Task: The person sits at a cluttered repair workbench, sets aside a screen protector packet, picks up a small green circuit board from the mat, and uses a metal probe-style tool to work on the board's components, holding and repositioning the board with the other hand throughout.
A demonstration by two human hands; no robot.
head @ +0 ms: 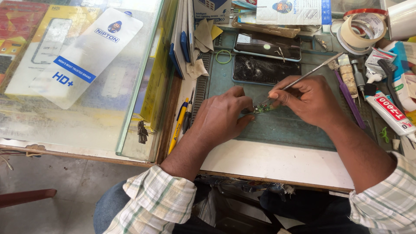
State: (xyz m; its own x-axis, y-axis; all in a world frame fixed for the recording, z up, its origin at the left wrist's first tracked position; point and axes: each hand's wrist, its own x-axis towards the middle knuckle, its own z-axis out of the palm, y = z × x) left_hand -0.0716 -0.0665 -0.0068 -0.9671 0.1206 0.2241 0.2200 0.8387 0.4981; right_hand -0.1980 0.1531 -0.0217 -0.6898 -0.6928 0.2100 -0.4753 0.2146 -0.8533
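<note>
Bench (pixel 277 162) – green mat (pixel 286 128), 2 phones (pixel 265 69), tape rolls (pixel 362 30).

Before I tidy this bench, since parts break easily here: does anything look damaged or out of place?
Yes. The dark phone lying on the green mat, just beyond the hands, has a badly cracked screen, with pale fracture lines spreading across the glass.

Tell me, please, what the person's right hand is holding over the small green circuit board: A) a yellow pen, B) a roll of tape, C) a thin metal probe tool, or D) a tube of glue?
C: the right hand grips a thin metal probe tool whose tip meets the small green circuit board, which the left hand steadies on the green work mat.
</note>
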